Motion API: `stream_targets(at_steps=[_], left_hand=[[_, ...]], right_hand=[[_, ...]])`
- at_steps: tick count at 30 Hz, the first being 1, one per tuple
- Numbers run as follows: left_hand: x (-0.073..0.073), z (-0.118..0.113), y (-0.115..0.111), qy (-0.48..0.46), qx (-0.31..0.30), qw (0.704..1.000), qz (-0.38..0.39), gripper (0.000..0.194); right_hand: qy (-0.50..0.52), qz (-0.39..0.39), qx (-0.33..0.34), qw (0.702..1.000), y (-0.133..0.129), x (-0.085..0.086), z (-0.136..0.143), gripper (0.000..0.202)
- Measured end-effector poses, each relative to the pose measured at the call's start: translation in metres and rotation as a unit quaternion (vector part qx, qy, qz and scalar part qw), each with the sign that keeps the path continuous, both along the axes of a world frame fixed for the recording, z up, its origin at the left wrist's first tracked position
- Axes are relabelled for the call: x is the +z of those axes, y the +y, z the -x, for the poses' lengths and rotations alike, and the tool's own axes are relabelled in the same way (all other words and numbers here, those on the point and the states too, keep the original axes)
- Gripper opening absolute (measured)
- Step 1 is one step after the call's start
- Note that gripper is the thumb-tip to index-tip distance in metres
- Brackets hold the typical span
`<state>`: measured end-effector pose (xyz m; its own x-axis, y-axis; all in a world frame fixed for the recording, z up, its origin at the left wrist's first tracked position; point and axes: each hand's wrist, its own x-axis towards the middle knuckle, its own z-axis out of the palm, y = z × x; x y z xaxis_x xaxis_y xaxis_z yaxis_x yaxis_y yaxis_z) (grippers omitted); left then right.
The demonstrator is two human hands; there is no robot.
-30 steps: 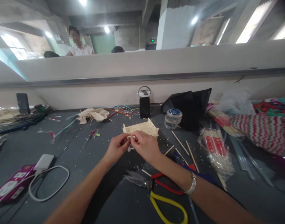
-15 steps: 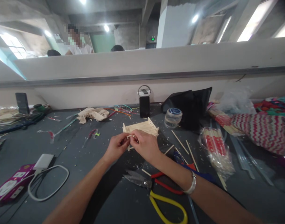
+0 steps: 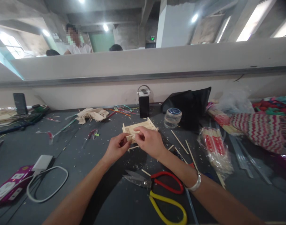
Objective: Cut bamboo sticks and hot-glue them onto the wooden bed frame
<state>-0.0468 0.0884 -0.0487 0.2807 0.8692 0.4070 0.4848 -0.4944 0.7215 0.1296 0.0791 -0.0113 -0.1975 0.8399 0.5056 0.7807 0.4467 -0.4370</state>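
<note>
On a littered table (image 3: 77,162) by a pale partition (image 3: 161,59), left fingers (image 3: 123,137) pinch a wooden model (image 3: 145,125); right fingers (image 3: 141,130) curl, grip unclear.

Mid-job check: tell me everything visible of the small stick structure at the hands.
The small stick structure is pale and looks like bare wood: a flat panel of side-by-side strips, with short pieces rising at its far corners. It appears to rest on the dark table, in front of the phone. The left hand pinches a pale strip at its near side; whether that strip is fixed on, I cannot tell. The right hand hides part of it.
</note>
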Motion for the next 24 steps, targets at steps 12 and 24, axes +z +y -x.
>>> stream_targets(at_steps=[12,24], left_hand=[[0.003,0.001,0.002,0.039,0.002,0.999,-0.023,0.016],[0.013,0.013,-0.005,0.003,-0.012,1.000,-0.006,0.037]], right_hand=[[-0.011,-0.023,-0.008,1.000,0.005,-0.005,-0.001,0.019],[0.065,-0.028,0.010,0.997,0.000,0.025,-0.019,0.020]])
